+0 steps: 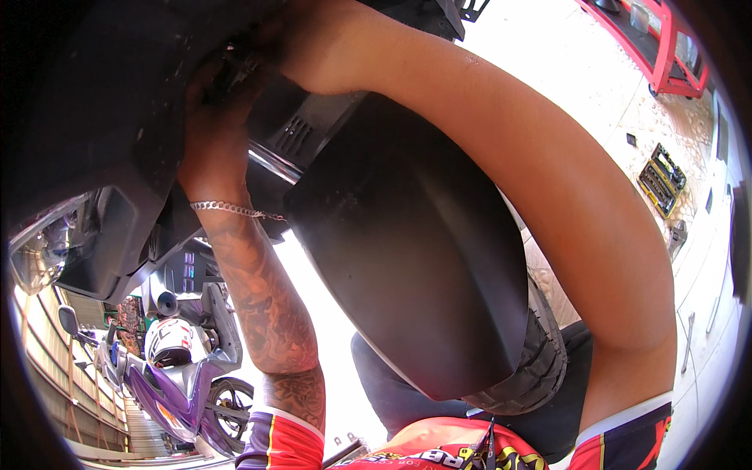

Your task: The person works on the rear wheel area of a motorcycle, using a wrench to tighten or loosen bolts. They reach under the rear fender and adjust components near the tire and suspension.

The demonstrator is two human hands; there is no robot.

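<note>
Both my hands reach up into the dark underside of a motorcycle's black front bodywork (86, 117). My left hand (215, 145), below a wrist with a silver chain bracelet (235, 208), goes up beside the panel, its fingers lost in deep shadow. From the right, my bent right arm crosses over the black front fender (415, 243). At its end my right hand (294, 51) sits close to the left one, fingers hidden too. Small metallic parts glint between the hands, too dark to name. Under the fender shows the treaded front tyre (536, 364).
A headlight (47, 251) juts out at the left. Behind it stands a purple motorbike (168, 388) with a white helmet (168, 342). On the floor at right lie an open toolbox (663, 180) and a long thin tool (688, 342). A red trolley (670, 55) stands far right.
</note>
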